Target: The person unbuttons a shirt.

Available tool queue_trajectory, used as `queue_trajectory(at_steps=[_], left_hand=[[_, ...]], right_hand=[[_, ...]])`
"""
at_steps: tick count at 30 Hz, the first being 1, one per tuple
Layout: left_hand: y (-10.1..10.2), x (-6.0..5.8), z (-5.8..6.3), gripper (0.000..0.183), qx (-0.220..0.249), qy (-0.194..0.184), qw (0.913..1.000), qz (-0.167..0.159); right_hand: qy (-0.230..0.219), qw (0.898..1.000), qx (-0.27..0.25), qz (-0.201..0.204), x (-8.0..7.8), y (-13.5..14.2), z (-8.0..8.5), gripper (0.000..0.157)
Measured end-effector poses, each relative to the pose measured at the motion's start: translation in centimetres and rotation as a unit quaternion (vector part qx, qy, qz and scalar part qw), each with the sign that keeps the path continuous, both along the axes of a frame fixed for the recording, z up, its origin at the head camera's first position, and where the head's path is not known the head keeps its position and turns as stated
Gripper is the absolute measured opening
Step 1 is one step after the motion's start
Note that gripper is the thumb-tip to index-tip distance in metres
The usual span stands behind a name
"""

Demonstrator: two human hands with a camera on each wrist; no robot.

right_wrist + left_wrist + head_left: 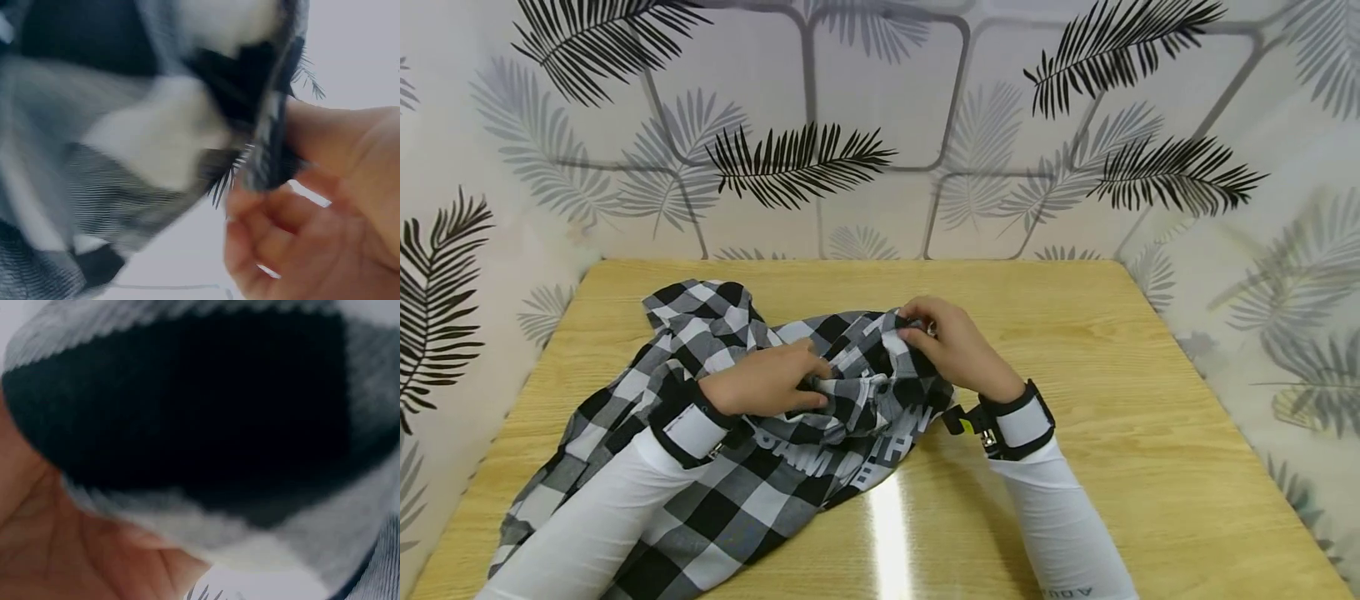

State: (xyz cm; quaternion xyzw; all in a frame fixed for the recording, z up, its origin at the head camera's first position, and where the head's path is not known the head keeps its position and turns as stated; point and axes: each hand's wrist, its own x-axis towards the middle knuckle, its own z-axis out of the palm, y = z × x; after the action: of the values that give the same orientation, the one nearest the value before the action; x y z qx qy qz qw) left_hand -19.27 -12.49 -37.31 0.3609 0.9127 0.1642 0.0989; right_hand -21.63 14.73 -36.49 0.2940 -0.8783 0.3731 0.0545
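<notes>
Your light wood tabletop point(1120, 392) meets a leaf-patterned wall point(880, 92) along its back edge. The checked garment point(760, 500) lies bunched across its left and middle; your left hand point(767, 379) grips its folds, while your right hand point(958, 346) pinches its upper right edge. Wood shows from there to your right edge, and behind the garment.

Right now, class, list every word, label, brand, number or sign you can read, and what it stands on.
"AM": on the checked garment; the letter before is unclear, and other letters are too folded to read.
"AQU": on the right sleeve, cut off by the head view's lower edge.
</notes>
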Motion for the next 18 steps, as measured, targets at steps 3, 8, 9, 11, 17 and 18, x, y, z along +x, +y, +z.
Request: queue_trajectory(at_steps=[3,8,9,11,17,18], left_hand=[[-0.6,-0.2,1.1,0.039,0.047,0.032,0.997,0.053],[-0.9,-0.5,4.7,0.03,0.19,0.11,0.9703,0.102],[-0.9,-0.5,5.3,0.031,0.218,0.134,0.9616,0.1],[-1.0,-0.6,6.3,0.041,0.27,0.176,0.9424,0.091],[-2.7,-0.7,8.4,0.062,0.302,0.16,0.9367,0.075],[-3.0,-0.9,8.3,0.052,0.29,0.168,0.9386,0.083]], right_hand=[[0.045,0.996,-0.074,-0.019,0.6,-0.4,0.8,0.015],[0.047,0.983,-0.173,-0.032,1.1,-1.1,1.7,0.015],[0.035,0.98,-0.194,-0.02,0.9,-1.1,1.5,0.02],[0.004,0.974,-0.226,0.023,0.5,-0.8,1.0,0.032],[-0.043,0.986,-0.146,0.075,-0.1,-0.2,1.5,0.021],[-0.023,0.991,-0.117,0.059,-0.3,-0.2,1.8,0.019]])
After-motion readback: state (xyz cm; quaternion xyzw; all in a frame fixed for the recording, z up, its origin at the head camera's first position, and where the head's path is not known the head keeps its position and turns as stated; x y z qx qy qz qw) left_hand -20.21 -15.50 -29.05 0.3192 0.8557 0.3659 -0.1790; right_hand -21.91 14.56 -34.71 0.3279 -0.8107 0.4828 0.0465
